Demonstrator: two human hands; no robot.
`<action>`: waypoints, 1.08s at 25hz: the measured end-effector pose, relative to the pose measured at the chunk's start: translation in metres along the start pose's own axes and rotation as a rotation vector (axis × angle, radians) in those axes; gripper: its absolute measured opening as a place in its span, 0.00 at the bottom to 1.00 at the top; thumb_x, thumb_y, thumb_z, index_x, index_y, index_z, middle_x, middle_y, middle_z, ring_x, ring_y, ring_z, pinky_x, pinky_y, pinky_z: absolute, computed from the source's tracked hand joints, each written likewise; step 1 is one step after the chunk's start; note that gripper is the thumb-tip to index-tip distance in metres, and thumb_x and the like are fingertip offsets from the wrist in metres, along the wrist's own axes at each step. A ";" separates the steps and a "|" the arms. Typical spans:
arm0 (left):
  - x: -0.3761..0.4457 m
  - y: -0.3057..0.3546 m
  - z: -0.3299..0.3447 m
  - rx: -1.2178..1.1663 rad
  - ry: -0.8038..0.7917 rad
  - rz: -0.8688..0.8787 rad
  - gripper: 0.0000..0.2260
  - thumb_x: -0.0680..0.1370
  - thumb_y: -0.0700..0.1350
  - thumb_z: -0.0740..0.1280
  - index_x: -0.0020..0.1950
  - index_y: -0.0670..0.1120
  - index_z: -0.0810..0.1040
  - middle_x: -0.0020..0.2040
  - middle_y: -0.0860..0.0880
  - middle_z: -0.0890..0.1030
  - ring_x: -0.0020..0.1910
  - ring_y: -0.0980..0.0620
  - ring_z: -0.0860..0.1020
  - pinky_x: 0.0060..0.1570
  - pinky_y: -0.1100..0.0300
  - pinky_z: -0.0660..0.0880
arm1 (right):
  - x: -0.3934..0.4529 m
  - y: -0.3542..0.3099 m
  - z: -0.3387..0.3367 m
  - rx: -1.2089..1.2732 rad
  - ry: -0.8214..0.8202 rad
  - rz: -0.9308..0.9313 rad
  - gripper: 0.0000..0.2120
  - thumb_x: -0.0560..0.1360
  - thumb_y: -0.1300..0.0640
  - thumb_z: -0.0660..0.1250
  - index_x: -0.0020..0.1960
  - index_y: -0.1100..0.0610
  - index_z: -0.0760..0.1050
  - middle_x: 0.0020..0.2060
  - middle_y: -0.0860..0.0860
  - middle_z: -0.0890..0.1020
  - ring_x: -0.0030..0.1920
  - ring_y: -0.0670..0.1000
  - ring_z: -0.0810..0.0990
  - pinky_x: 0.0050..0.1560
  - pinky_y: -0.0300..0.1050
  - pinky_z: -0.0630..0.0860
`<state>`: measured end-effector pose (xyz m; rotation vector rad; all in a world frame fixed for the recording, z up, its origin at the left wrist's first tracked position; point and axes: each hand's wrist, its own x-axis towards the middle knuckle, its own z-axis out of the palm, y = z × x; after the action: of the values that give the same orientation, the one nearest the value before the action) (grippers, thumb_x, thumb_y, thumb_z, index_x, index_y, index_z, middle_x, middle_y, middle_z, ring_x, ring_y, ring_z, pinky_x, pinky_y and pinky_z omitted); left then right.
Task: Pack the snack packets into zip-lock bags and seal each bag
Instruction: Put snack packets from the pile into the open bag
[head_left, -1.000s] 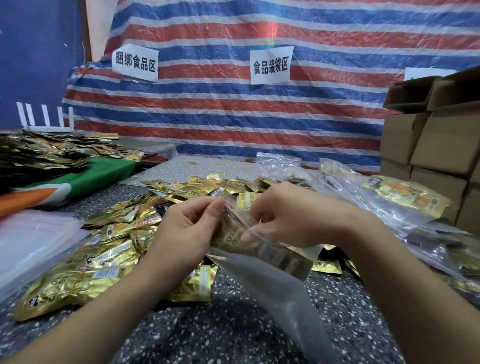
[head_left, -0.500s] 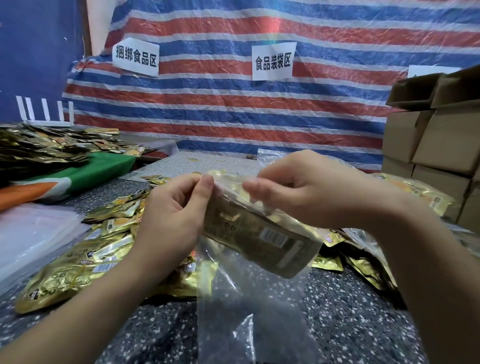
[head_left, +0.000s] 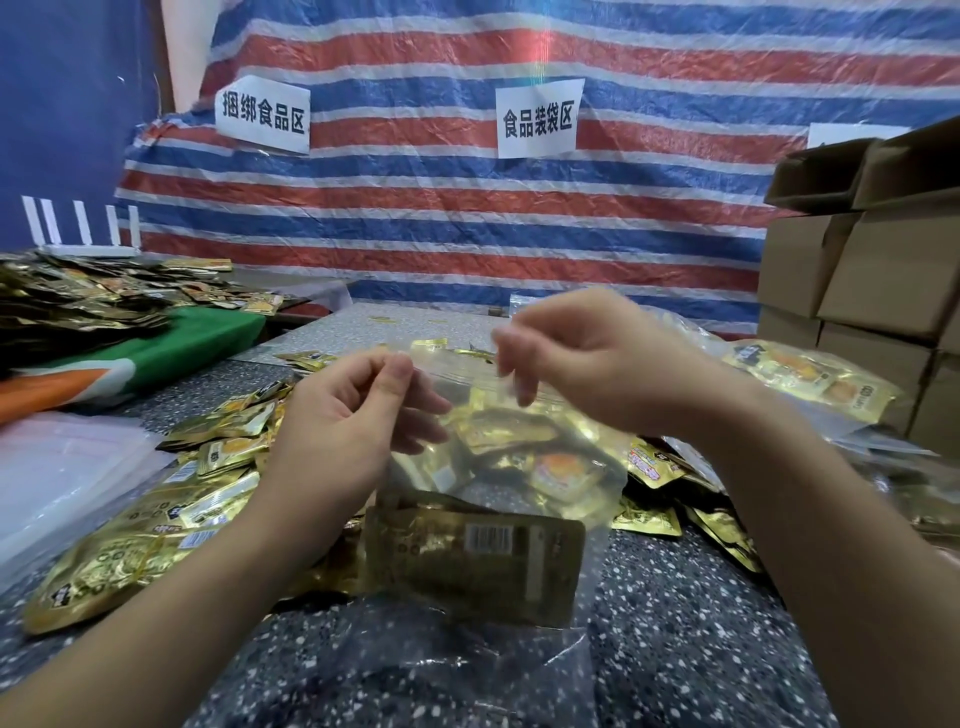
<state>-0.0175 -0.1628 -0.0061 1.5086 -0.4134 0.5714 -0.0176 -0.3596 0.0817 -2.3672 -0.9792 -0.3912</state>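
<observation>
Speckled dark stone makes up the table, backed by a red, white and blue striped tarpaulin bearing paper signs. Brown cardboard boxes stand stacked at the right. Loose gold snack packets lie heaped on the table to the left of the hands and spread behind them, with a second dark pile on a green cloth farther left.

Held up above the table, a clear zip-lock bag hangs with its mouth uppermost and its closed end drooping toward the viewer. Its top edge runs left to right between the two hands. Inside, a gold packet has settled low in the bag, below both hands, its long axis lying nearly level across the bag with the barcode face showing.

At the bag's top left corner, the left hand pinches the zip strip between thumb and forefinger. At the top right, the right hand is blurred, with fingers curled at the strip; whether it truly grips there I cannot tell.
</observation>
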 end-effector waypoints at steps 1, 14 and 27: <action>0.001 -0.001 0.000 -0.002 0.003 -0.007 0.12 0.77 0.55 0.62 0.40 0.53 0.82 0.40 0.46 0.85 0.34 0.46 0.84 0.31 0.63 0.77 | 0.002 0.006 -0.001 0.078 0.103 0.036 0.18 0.82 0.50 0.59 0.39 0.57 0.78 0.33 0.51 0.83 0.38 0.57 0.82 0.45 0.56 0.79; 0.002 0.001 -0.004 0.022 -0.033 -0.052 0.11 0.76 0.49 0.66 0.37 0.48 0.83 0.36 0.47 0.84 0.32 0.52 0.82 0.32 0.63 0.78 | 0.004 0.125 0.052 0.121 -0.002 0.449 0.05 0.78 0.54 0.68 0.52 0.49 0.81 0.45 0.45 0.84 0.45 0.46 0.82 0.51 0.53 0.82; 0.004 -0.002 -0.006 0.027 -0.028 -0.034 0.09 0.73 0.51 0.66 0.38 0.50 0.83 0.33 0.49 0.83 0.30 0.55 0.80 0.32 0.65 0.75 | 0.025 0.145 0.122 -0.056 -0.075 0.342 0.21 0.79 0.60 0.65 0.71 0.61 0.70 0.64 0.60 0.77 0.43 0.46 0.77 0.38 0.35 0.79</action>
<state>-0.0133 -0.1561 -0.0056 1.5481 -0.4027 0.5315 0.1110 -0.3599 -0.0602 -2.5549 -0.5826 -0.2014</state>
